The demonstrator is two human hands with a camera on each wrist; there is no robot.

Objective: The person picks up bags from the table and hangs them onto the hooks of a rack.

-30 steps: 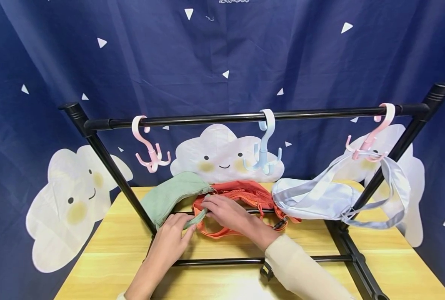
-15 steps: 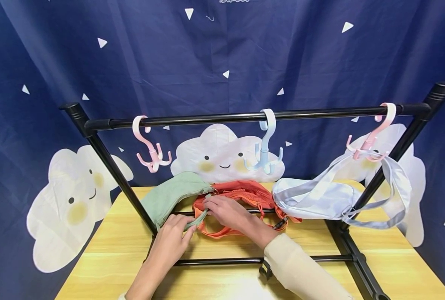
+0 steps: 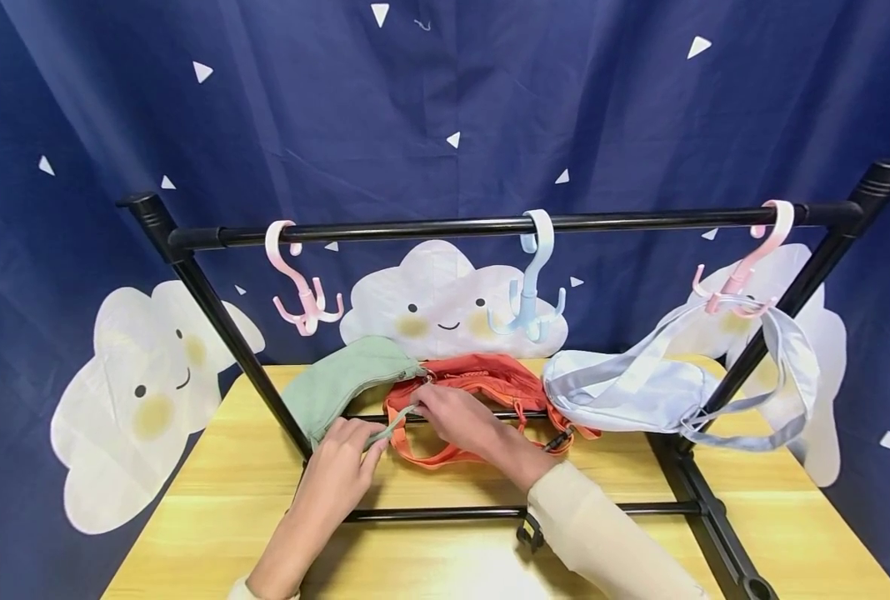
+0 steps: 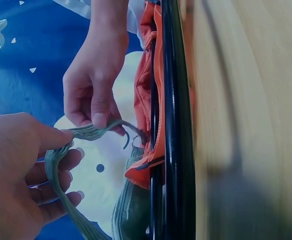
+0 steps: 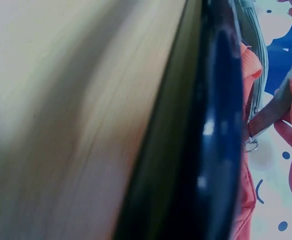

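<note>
A sage-green shoulder bag (image 3: 347,375) lies at the left of the rack, its strap (image 3: 397,423) raised between the two hands. My left hand (image 3: 338,467) pinches the strap between thumb and forefinger; in the left wrist view the band loops down across the other fingers. Close to the strap's ringed end, my right hand (image 3: 456,421) pinches it between thumb and fingers, as the left wrist view shows. Behind the right hand lies a red-orange bag (image 3: 490,375) with an orange strap and a black buckle (image 3: 559,440).
A black rack (image 3: 430,227) stands on the wooden table (image 3: 212,508). From its top bar hang a pink hook (image 3: 306,308), a blue hook (image 3: 527,308) and another pink hook (image 3: 737,287). The pale blue bag (image 3: 632,400) has its strap looped over the right pink hook.
The head view has tilted slightly, so the rack sits higher in it. Both hands keep their hold on the green strap, with the right hand shifted slightly up and right.
</note>
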